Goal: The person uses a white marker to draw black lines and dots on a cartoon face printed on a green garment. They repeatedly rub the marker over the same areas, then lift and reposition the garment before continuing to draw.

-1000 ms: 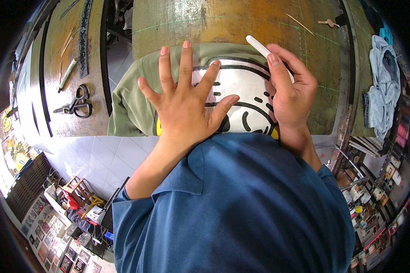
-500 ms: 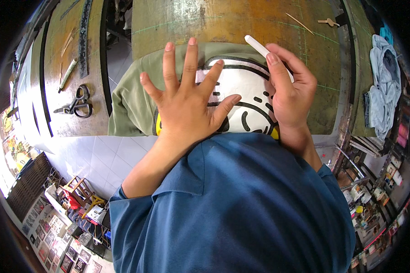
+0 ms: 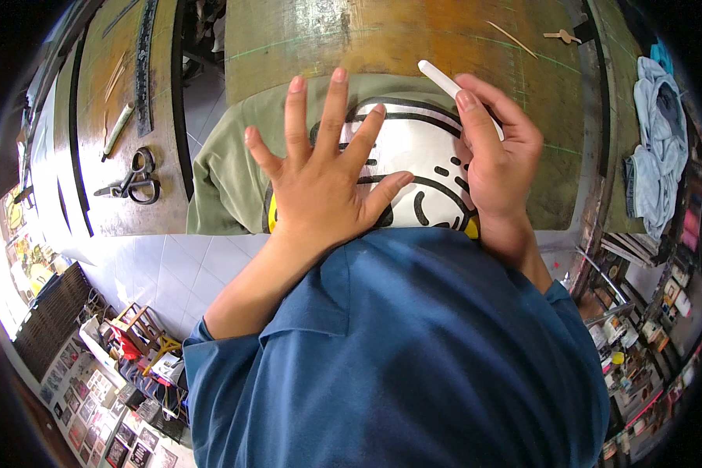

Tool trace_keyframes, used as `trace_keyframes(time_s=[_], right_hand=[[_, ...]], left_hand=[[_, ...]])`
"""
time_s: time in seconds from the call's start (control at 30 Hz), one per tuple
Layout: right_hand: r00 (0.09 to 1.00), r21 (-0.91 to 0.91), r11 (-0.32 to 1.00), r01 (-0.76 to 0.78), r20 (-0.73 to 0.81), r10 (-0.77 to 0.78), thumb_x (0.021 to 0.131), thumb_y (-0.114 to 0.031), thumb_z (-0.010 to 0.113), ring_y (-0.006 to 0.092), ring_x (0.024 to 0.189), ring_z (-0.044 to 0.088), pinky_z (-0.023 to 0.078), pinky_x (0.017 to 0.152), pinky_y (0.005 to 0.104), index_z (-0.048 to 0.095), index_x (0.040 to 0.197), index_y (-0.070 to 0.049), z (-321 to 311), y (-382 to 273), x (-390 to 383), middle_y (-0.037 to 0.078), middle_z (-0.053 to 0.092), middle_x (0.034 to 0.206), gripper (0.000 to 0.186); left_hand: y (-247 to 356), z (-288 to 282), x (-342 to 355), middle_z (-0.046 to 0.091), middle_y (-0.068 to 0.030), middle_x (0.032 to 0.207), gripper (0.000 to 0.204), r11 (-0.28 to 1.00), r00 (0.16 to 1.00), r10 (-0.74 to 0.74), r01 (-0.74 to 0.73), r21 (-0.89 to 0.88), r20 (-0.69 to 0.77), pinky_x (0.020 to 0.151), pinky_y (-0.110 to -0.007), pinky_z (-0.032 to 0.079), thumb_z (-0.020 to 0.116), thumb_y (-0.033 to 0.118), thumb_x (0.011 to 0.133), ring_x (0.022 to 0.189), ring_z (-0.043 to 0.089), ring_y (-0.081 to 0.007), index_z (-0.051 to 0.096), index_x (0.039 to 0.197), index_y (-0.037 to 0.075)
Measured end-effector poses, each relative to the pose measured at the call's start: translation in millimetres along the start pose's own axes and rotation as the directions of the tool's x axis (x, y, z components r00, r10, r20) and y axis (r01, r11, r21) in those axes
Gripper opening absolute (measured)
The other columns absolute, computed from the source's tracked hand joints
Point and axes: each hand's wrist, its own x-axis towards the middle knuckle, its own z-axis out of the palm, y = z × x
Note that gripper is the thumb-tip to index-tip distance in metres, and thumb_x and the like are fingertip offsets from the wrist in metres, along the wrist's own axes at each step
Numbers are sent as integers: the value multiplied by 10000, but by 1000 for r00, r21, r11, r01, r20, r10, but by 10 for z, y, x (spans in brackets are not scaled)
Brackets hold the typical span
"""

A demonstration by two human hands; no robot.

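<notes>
My left hand (image 3: 320, 171) is spread over an olive-green garment (image 3: 226, 168), its fingers apart and nothing in them. Beneath it lies a printed picture (image 3: 413, 140) in white with black lines, with bits of yellow at its lower edges; the hand covers its left part. Between the thumb and fingers of my right hand (image 3: 499, 152) is a slim white stick (image 3: 439, 78), like a marker or chalk, tilted up and to the left. That hand is at the right side of the print. My blue shirt hides the near part of the garment.
Black-handled scissors (image 3: 139, 178), a rolled tube (image 3: 119, 129) and a dark ruler (image 3: 144, 70) lie on the left board. A thin wooden stick (image 3: 512, 39) and a small tan piece (image 3: 561, 37) lie on the worn table (image 3: 304, 39). Pale blue clothing (image 3: 657, 148) is bunched at right.
My left hand has shifted very slightly to the right, its fingers still spread. The right hand holds the white stick in the same place.
</notes>
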Motion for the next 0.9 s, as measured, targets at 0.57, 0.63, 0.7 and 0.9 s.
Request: trace_keyframes(time_s=[0.57,0.63,0.7,0.9], right_hand=[[1000,8,1000,-12,16,12,870,-58,662,104,804,626,498,704,220,675,1030,43,-27,3,-1,102,692,903,189],[1000,3,1000,-15,9,15,871,-60,662,102,801,624,498,702,220,676,1031,39,-25,-1,0,99,692,902,189],[1000,-20,1000,-2,11,2,871,-63,663,98,798,620,496,698,220,677,1031,36,-10,-5,-5,95,691,900,189],[1000,-46,999,-6,24,8,873,-67,664,90,781,613,493,682,217,678,1028,35,-15,10,-12,83,688,883,186]], left_hand=[[-153,-133,10,306,-86,1520,558,994,992,83,-89,69,93,1057,-567,-173,497,672,826,1440,90,-338,627,1231,311],[-120,-65,45,352,-81,1494,595,991,990,133,-134,25,46,1065,-590,-157,463,697,824,1429,152,-334,644,1190,265],[-132,-27,85,380,-78,1478,614,990,990,142,-142,4,-3,1074,-605,-136,441,716,821,1420,198,-324,660,1157,253],[-265,-89,57,415,-80,1452,547,989,991,136,-136,64,4,1082,-595,-111,480,684,820,1398,252,-333,686,1112,270]])
